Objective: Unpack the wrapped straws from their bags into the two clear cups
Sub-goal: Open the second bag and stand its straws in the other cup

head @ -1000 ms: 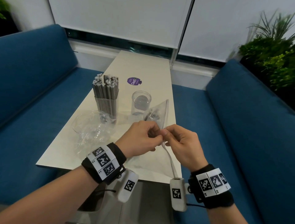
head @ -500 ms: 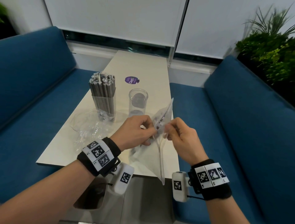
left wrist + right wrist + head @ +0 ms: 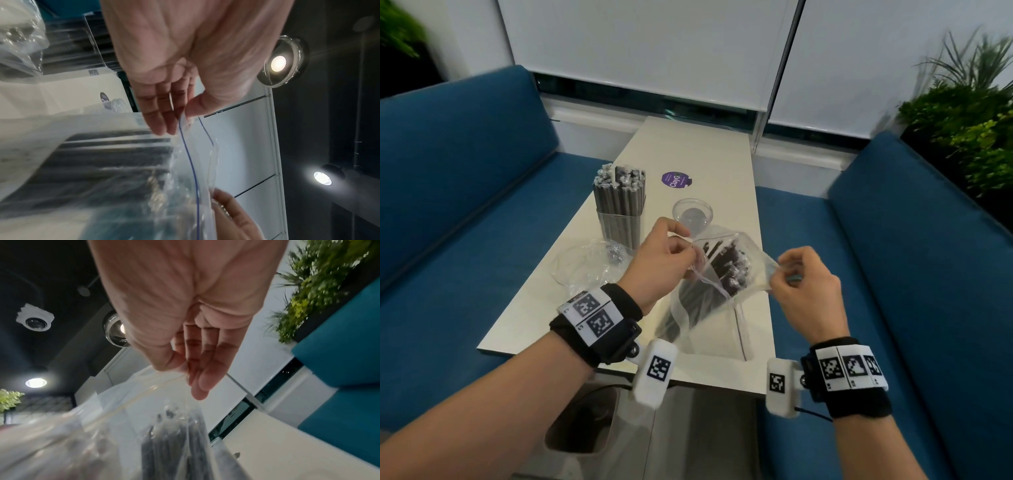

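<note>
Left hand (image 3: 659, 260) and right hand (image 3: 804, 291) each pinched one lip of the zip bag (image 3: 717, 298), held between them above the counter (image 3: 722, 154); wrapped straws (image 3: 726, 270) lay inside.

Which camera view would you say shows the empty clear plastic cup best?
The head view: the empty clear plastic cup stands whole on the white table, rim and base visible. The left wrist view catches only a small blurred part of it; the right wrist view does not show it.
</note>
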Demonstrator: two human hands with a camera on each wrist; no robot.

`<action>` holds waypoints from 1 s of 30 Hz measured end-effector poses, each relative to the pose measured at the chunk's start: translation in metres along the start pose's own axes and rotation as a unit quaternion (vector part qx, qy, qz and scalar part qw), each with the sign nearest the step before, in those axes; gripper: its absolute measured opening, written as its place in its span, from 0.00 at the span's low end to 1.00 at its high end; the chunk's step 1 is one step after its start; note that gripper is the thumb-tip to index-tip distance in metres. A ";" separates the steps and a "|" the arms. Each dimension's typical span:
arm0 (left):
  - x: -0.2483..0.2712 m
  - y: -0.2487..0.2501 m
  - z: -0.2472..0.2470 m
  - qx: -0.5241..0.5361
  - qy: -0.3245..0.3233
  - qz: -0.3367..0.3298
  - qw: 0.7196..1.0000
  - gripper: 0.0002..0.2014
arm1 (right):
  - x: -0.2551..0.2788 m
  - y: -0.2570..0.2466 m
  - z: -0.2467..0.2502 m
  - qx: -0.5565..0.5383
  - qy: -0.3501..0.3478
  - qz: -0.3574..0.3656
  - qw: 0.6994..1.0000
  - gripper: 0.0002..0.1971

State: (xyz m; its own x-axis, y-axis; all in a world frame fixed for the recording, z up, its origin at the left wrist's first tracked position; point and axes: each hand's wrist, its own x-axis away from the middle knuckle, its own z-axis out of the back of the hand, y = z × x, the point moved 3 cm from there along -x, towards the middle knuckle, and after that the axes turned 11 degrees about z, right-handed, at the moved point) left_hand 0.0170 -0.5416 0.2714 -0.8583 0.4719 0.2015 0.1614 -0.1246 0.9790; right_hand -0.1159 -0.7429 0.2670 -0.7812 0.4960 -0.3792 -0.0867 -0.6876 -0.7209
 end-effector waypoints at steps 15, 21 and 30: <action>-0.018 -0.003 -0.016 0.103 -0.025 0.083 0.991 0.14 | -0.013 0.001 -0.010 -0.017 -0.163 -0.036 0.986 0.08; -0.016 -0.009 -0.019 0.030 -0.063 0.085 0.994 0.41 | -0.015 -0.013 -0.024 -0.365 -0.085 -0.118 0.920 0.11; -0.019 -0.020 -0.019 -0.018 -0.041 0.075 0.996 0.28 | -0.007 -0.004 -0.036 -0.229 -0.068 -0.076 0.968 0.13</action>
State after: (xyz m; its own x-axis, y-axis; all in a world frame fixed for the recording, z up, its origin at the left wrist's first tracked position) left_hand 0.0210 -0.5642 0.2472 -0.7835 0.5148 0.3480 0.2648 -0.2300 0.9365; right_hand -0.0873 -0.7248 0.2517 -0.8574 0.4775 -0.1921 0.0526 -0.2900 -0.9556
